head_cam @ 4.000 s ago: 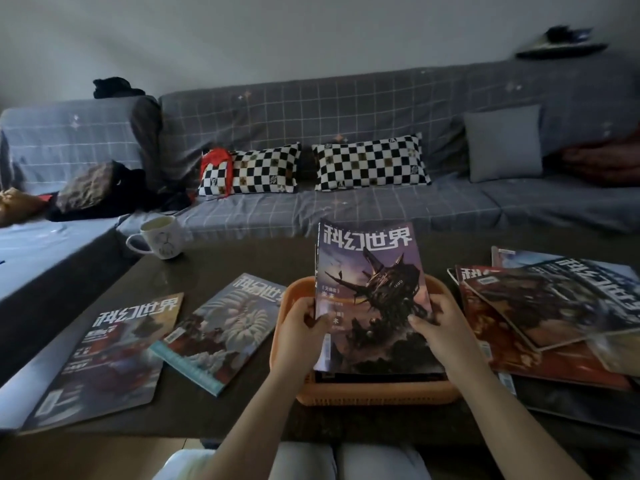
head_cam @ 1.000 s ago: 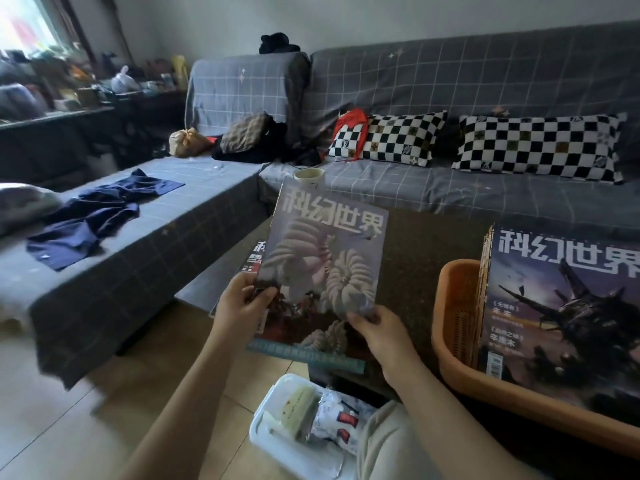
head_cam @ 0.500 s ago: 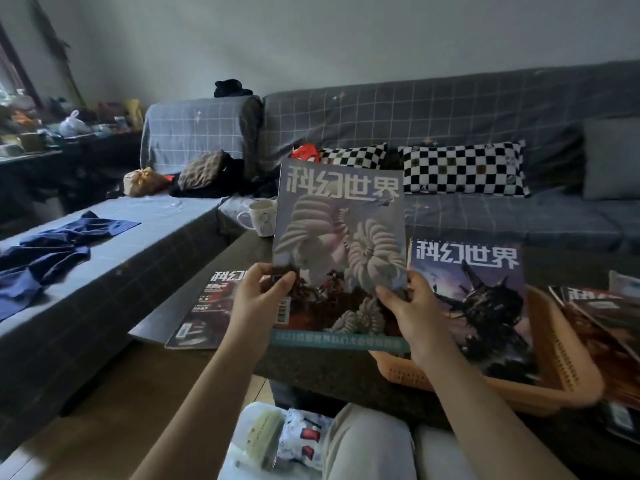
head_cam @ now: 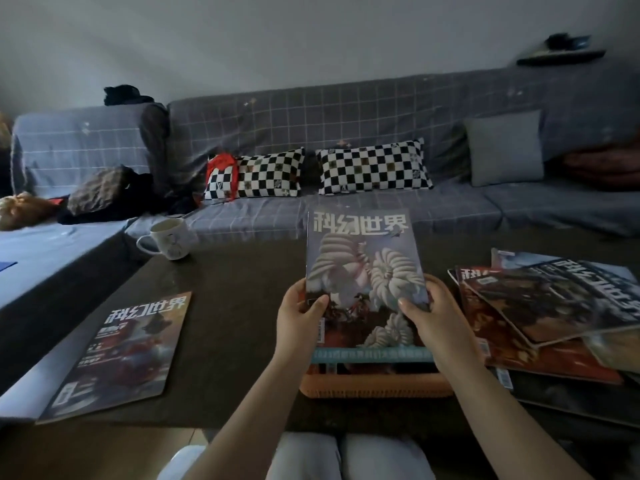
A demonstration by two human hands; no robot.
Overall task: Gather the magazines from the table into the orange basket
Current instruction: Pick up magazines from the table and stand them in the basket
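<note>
Magazine [head_cam: 363, 271] held upright over the basket [head_cam: 375, 388].
Left hand [head_cam: 299, 318] and right hand [head_cam: 433, 317] gripped its side edges.

Both bare forearms rise from the lower edge of the view and converge toward the centre, the left hand [head_cam: 300, 317] and right hand [head_cam: 429, 318] raised at about the same height. Each hand grips one side edge of an upright magazine [head_cam: 363, 271], thumb laid across the front cover and the remaining fingers [head_cam: 437, 295] wrapped behind it. The wrists are nearly straight, palms turned inward toward each other, and light-trousered knees show between the forearms.
</note>
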